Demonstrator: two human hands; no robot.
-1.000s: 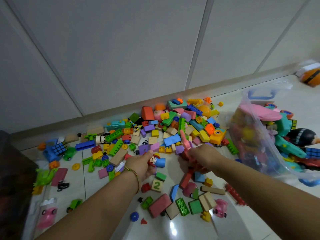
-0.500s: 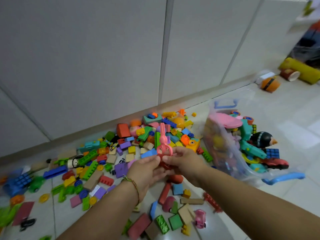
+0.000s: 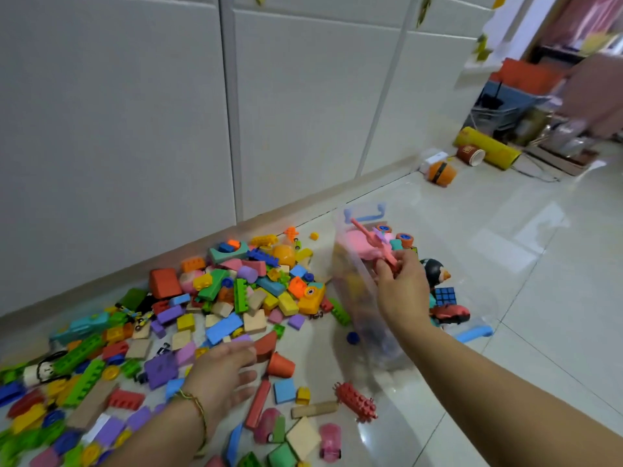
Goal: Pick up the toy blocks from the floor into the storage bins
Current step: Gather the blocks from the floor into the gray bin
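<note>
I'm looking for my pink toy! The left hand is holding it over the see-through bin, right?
Not quite. It is the right hand that holds the pink toy over the see-through bin, as the head view shows. The left hand is open above the blocks on the floor.

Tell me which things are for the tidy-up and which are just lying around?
For the job:
the scattered toy blocks;
the clear storage bin;
the pink toy, pinched by the right hand over the bin;
the left hand, open above the blocks.

Just lying about:
the orange round toy;
the paper cup;
the yellow tube beside it.
</note>
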